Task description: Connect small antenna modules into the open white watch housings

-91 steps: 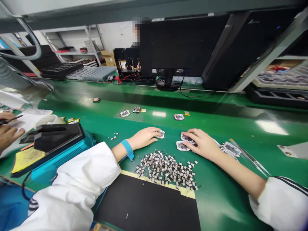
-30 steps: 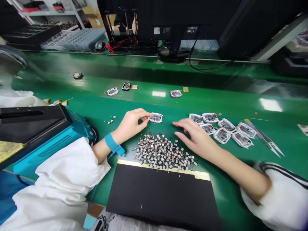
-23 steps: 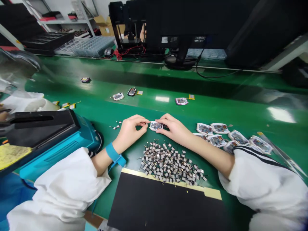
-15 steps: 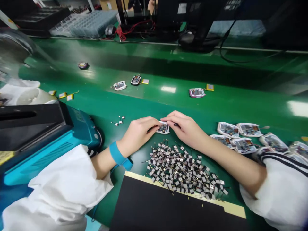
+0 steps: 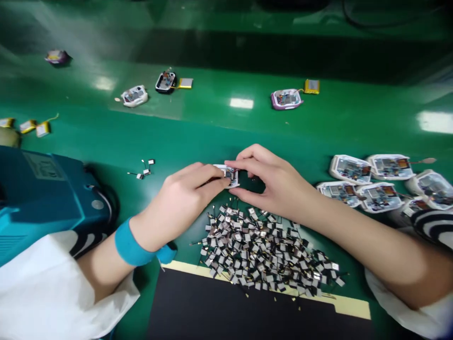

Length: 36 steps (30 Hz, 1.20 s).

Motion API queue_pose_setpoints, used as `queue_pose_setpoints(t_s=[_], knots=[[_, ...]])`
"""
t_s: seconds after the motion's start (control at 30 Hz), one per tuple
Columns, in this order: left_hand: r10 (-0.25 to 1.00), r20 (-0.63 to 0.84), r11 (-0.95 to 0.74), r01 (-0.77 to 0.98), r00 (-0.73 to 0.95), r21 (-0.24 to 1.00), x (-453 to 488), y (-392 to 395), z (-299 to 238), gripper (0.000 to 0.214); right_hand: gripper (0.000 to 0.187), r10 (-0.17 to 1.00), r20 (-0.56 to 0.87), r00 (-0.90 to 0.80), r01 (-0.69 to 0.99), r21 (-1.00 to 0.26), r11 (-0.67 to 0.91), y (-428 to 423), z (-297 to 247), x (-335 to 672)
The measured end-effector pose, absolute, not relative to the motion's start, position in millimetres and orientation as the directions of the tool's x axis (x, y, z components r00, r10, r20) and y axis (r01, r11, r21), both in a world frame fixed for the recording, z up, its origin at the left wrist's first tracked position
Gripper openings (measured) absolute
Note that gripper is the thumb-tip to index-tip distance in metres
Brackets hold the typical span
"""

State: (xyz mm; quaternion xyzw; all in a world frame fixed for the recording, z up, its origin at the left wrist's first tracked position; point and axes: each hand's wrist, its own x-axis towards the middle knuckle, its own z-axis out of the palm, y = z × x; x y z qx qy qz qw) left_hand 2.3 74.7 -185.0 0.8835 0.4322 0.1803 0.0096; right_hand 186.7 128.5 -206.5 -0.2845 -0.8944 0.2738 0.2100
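Observation:
Both my hands meet over the green bench on one small white-cased circuit unit (image 5: 228,174). My left hand (image 5: 180,200), with a blue wrist strap (image 5: 129,238), pinches its left side. From the right, the fingers of my right hand (image 5: 274,182) curl over the top of the unit and under it. Just below the hands lies a pile of several tiny silver components with thin leads (image 5: 262,250). Several more white-cased units (image 5: 368,184) lie in a cluster to the right of my right arm.
A blue machine (image 5: 42,189) stands at the left. A black mat with a yellow strip (image 5: 244,311) lies along the near edge. Other cased units (image 5: 134,96) and small yellow batteries (image 5: 311,86) sit farther back. A few loose components (image 5: 143,169) lie left of my hands.
My right hand left the cluster of units at the right and came to the unit in my left hand. The view tilted down and closer, so the monitors and shelves are out of sight.

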Motion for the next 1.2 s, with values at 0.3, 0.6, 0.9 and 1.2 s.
queue_pose_setpoints(t_s=[0.3, 0.6, 0.9, 1.2], knots=[[0.824, 0.313, -0.539, 0.824, 0.473, 0.173, 8, 72, -183, 0.017, 0.029, 0.633, 0.220, -0.742, 0.396, -0.619, 0.679, 129, -206, 186], [0.863, 0.291, -0.482, 0.848, 0.414, 0.220, 15, 72, -180, 0.016, 0.031, 0.649, 0.209, -0.732, 0.413, -0.621, 0.666, 130, -205, 185], [0.835, 0.289, -0.519, 0.844, 0.468, 0.133, 14, 72, -180, 0.017, 0.030, 0.630, 0.239, -0.739, 0.393, -0.607, 0.691, 130, -206, 185], [0.885, 0.268, -0.444, 0.863, 0.380, 0.240, 18, 73, -178, 0.011, 0.028, 0.634, 0.206, -0.745, 0.427, -0.583, 0.691, 130, -204, 186]])
